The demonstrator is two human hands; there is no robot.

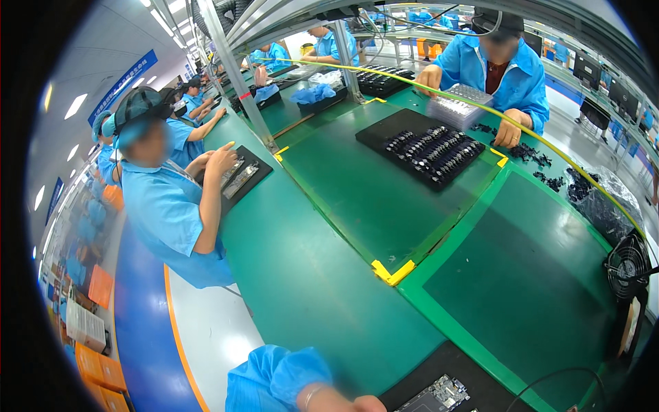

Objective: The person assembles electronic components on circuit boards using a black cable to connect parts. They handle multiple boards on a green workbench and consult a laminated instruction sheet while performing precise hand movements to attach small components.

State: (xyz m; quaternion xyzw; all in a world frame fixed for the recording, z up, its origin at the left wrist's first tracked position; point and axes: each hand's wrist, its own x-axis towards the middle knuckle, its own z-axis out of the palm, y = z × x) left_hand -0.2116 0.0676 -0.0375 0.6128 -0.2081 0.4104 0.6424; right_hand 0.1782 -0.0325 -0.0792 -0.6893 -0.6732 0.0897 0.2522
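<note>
At the lower edge, my left hand (347, 400) comes out of a blue sleeve (274, 374), a thin bracelet at the wrist. The frame's edge cuts it off, so its fingers and anything in them cannot be made out. Close to its right lies a circuit board (439, 396) with silver and dark components, on a black pad (473, 367). The pad rests on the green bench mat (343, 309). My right hand is out of the picture.
Across the bench, a person handles small black parts (528, 152) beside clear trays (461, 103); a black pad (374, 134) holds rows of parts. At left, another person works over a dark pad (250, 189). A black fan (627, 266) stands at right; a yellow cable (549, 137) crosses above.
</note>
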